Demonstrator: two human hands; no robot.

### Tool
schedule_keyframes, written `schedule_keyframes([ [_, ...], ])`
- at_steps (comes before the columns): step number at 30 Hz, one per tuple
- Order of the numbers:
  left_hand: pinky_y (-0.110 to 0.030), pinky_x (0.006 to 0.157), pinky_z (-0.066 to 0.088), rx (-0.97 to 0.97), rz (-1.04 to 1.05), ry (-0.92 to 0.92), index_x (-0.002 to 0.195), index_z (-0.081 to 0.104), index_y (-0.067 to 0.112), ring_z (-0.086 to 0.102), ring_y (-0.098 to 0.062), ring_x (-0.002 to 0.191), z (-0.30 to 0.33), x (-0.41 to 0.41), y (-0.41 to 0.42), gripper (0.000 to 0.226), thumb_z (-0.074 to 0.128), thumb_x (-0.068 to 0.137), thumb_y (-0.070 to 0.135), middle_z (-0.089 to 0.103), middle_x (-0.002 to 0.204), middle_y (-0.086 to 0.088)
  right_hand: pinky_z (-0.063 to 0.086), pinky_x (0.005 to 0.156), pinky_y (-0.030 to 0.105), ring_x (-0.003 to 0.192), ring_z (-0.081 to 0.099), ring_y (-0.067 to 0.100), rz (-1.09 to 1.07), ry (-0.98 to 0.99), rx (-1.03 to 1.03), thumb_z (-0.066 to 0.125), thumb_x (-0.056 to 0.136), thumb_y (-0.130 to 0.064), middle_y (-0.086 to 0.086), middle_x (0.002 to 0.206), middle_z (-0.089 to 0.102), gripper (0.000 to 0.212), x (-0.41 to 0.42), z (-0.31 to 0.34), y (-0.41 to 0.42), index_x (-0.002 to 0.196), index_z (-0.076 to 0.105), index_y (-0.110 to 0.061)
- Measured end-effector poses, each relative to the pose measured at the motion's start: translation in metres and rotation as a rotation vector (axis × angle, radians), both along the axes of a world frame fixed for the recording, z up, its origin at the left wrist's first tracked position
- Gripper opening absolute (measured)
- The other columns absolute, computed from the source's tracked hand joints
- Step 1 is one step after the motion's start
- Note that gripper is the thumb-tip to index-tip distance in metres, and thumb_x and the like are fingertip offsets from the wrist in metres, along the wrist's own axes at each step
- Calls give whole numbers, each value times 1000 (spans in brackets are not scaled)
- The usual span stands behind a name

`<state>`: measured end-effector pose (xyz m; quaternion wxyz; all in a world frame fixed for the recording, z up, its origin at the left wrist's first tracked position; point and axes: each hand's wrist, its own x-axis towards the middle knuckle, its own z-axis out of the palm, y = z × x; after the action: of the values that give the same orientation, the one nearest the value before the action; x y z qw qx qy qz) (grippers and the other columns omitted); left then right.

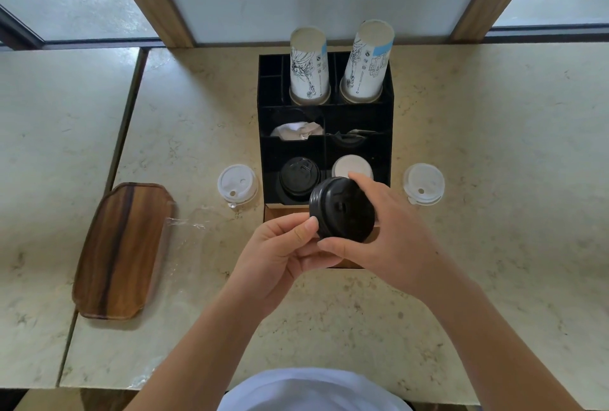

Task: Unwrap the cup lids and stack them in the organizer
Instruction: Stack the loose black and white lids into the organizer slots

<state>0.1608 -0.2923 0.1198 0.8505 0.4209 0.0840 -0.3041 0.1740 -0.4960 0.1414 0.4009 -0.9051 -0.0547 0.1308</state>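
Close in front of the person, just above the pale marble-patterned bench (461,278), both hands held a short stack of black plastic cup lids (342,209). The right hand (395,242) was curled round the stack's far and near edges, and the left hand (280,245) pinched its left rim with the thumb on top. I could not tell whether any wrap was left on that stack.

A crumpled sheet of clear plastic film (188,226) lay on the bench to the left, beside a long dark wooden tray (122,252). Two white plastic cup lids sat loose on the bench, one left (237,184) and one right (424,183) of the black compartmented organizer (390,133).

The held stack hovered over the organizer's near edge. In the front row, black lids (298,176) already filled the left compartment and white lids (352,166) showed in the right one. Behind them were some crumpled white paper (296,131), and at the back two tall stacks of printed paper cups (309,67), upside down.

The risk, to my eye, was the stack going in crooked: the lids were tilted, so they could catch on the divider, splay apart, or land on the white pile instead of the black.
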Motion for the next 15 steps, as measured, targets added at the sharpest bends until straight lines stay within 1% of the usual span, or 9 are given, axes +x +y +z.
schedule_keyframes([
  [3,-42,87,60,-16,-26,-21,128,64,-2,72,-34,108,-1,-1,2,34,57,104,22,71,121,-25,44,103,29,124,46,1,59,16,14,70,66,-78,-26,138,46,101,2,3,-3,151,31,-42],
  [4,-42,86,60,-21,-32,-22,128,64,-2,72,-34,107,-1,-2,3,34,56,105,22,72,120,-25,45,104,31,125,46,1,76,16,20,71,66,-77,-25,138,46,101,2,4,-4,152,31,-41],
  [6,-42,85,60,-25,-34,-21,127,64,-3,73,-34,104,-1,-1,3,35,55,105,23,72,118,-25,45,103,29,123,45,-2,88,9,25,71,66,-75,-26,136,46,101,3,5,-6,152,32,-40],
  [8,-42,85,61,-12,-42,-22,126,65,0,73,-33,103,2,1,1,38,57,104,30,72,118,-24,45,101,27,119,45,-3,88,11,14,71,65,-74,-27,132,45,100,3,5,-5,151,33,-40],
  [9,-42,85,61,14,-49,-22,125,66,3,74,-32,101,4,2,-1,41,59,102,36,72,117,-23,45,101,28,118,45,-1,95,10,-6,70,65,-73,-27,131,42,100,2,3,-3,151,32,-40],
  [11,-42,82,62,116,-33,-11,119,69,6,75,-30,93,4,2,-6,44,72,92,41,73,114,-25,48,100,30,118,46,3,119,-13,-51,71,65,-70,-24,131,39,101,0,-1,3,151,31,-37],
  [13,-40,77,62,215,-24,-10,111,70,7,75,-32,90,1,3,-8,40,79,86,37,75,106,-24,52,94,31,114,50,3,129,-3,-51,74,63,-74,-23,129,40,98,1,-7,7,146,34,-39],
  [15,-36,72,61,285,-76,-41,106,71,8,75,-32,88,2,9,-5,31,76,87,32,76,99,-19,57,85,29,107,58,1,121,126,66,80,58,-75,-28,121,50,88,4,-9,6,132,40,-48],
])
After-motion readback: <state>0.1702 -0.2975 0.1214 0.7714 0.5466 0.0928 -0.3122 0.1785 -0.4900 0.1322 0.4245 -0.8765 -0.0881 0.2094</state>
